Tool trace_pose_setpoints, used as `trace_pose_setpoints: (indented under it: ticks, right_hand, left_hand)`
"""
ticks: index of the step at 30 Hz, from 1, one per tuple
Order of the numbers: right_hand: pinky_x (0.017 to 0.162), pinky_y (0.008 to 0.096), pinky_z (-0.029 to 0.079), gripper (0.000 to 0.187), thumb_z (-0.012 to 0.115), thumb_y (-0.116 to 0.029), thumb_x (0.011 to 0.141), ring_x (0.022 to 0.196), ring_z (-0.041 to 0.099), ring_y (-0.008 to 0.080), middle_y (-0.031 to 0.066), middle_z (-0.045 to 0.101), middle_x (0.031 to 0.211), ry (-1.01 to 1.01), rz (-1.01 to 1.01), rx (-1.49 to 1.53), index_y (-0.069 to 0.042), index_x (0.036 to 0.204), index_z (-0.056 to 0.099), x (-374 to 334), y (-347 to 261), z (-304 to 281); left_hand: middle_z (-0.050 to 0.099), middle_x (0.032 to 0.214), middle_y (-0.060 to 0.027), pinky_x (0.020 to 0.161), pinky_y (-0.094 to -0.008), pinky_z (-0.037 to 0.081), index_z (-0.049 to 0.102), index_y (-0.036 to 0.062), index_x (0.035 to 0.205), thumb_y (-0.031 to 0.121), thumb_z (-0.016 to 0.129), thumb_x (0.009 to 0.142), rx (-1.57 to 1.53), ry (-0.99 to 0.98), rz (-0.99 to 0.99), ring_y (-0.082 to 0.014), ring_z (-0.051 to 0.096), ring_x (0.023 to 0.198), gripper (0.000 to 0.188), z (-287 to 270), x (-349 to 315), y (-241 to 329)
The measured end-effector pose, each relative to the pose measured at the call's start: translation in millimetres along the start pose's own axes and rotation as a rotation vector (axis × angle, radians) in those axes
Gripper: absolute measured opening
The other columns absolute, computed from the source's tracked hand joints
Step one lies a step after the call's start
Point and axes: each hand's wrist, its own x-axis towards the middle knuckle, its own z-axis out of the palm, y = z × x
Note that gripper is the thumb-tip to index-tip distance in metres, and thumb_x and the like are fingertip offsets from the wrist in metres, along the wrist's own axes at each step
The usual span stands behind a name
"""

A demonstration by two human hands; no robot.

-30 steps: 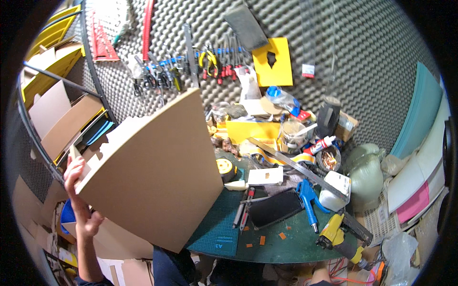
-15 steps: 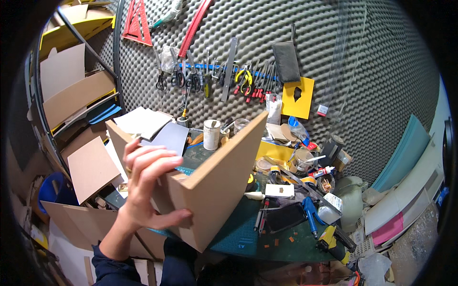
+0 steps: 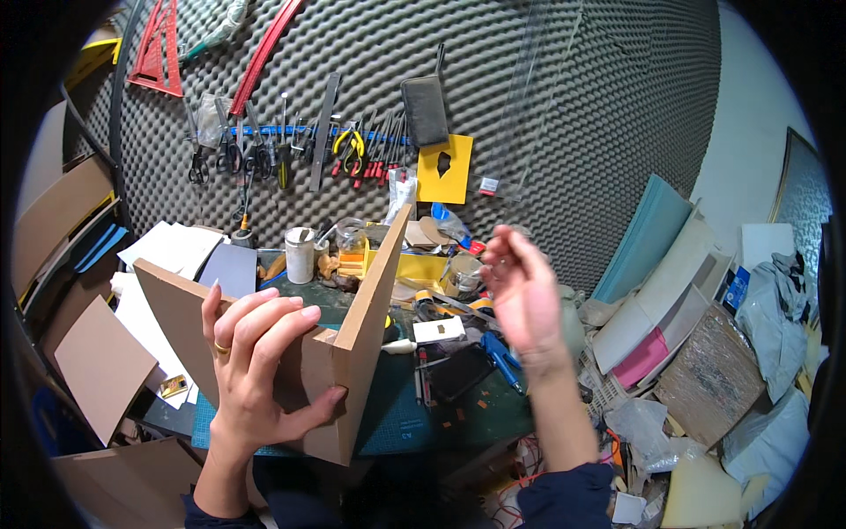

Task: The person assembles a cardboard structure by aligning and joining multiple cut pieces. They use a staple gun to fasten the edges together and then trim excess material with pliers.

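My left hand (image 3: 251,379) grips two brown boards at the corner where they meet upright in a V. Its fingers lie over the top edge of the left board (image 3: 176,304), and the thumb presses against the right board (image 3: 366,353) near the corner. To the right, my right hand (image 3: 526,300) is raised above the bench with fingers loosely bent and apart; I see nothing in it. Below and left of that hand lies a blue glue gun (image 3: 502,360). Under the boards is a teal cutting mat (image 3: 392,423).
Behind the boards stands a white can (image 3: 300,256) among jars and scraps. A dark flat case (image 3: 460,372) and a white box (image 3: 439,330) lie right of the boards. Scissors and pliers (image 3: 350,150) hang on the foam wall. Sheets and plastic wrap (image 3: 648,423) crowd the right side.
My right hand has come into view on the right. The view has swung rightward, so the boards and left hand appear farther left. The left hand keeps its hold on the corner.
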Motion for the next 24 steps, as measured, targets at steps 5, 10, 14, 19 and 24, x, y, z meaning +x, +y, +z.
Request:
trace_pose_setpoints:
  ticks: [5, 10, 14, 19, 24]
  right_hand:
    - [0.088, 0.0262, 0.048, 0.023, 0.049, -0.02, 0.105, 0.093, 0.061, 0.0112, 0.0055, 0.064, 0.101, 0.007, -0.234, -0.233, -0.001, 0.112, 0.061, -34.6, 46.0, 34.6]
    - [0.087, 0.0242, 0.048, 0.013, 0.054, -0.005, 0.1, 0.095, 0.06, 0.0101, 0.0058, 0.063, 0.103, 0.063, -0.397, -0.383, 0.001, 0.111, 0.059, -70.5, 70.5, 38.3]
    - [0.086, 0.0259, 0.048, 0.015, 0.055, -0.007, 0.099, 0.096, 0.06, 0.0114, 0.0072, 0.063, 0.103, 0.099, -0.38, -0.4, 0.001, 0.112, 0.057, -84.2, 75.7, 34.9]
    - [0.086, 0.0279, 0.048, 0.015, 0.057, -0.008, 0.098, 0.095, 0.061, 0.0134, 0.0086, 0.063, 0.101, 0.147, -0.423, -0.51, 0.0, 0.111, 0.057, -91.4, 76.7, 35.7]
    - [0.084, 0.028, 0.047, 0.017, 0.05, -0.013, 0.101, 0.088, 0.06, 0.0129, 0.0078, 0.063, 0.097, 0.175, -0.403, -0.391, -0.001, 0.108, 0.058, -101.4, 72.0, 32.4]
  left_hand:
    - [0.055, 0.13, -0.0136, 0.114, -0.0534, 0.029, 0.06, 0.008, 0.126, 0.037, 0.076, 0.075, 0.024, 0.139, -0.023, -0.0347, 0.048, 0.126, 0.061, 4.3, -19.5, 19.3]
    - [0.053, 0.133, -0.0185, 0.102, -0.0392, 0.045, 0.055, 0.0003, 0.131, 0.017, 0.082, 0.075, -0.578, 0.033, -0.07, -0.0323, 0.053, 0.123, 0.064, 35.6, -58.7, 96.0]
    - [0.038, 0.15, -0.0245, 0.113, -0.0413, 0.035, 0.028, -0.0052, 0.149, 0.021, 0.08, 0.082, -1.13, -0.169, -0.575, -0.0333, 0.04, 0.139, 0.09, 77.1, -72.2, 133.5]
    - [0.038, 0.15, -0.0208, 0.115, -0.0381, 0.028, 0.025, -0.0038, 0.151, 0.022, 0.074, 0.088, -1.259, -0.18, -0.652, -0.0285, 0.038, 0.14, 0.084, 104.0, -77.0, 157.2]
    - [0.042, 0.147, -0.0201, 0.115, -0.039, 0.029, 0.037, -0.0046, 0.145, 0.017, 0.072, 0.089, -1.221, -0.112, -0.649, -0.0281, 0.041, 0.137, 0.069, 109.2, -78.9, 167.3]
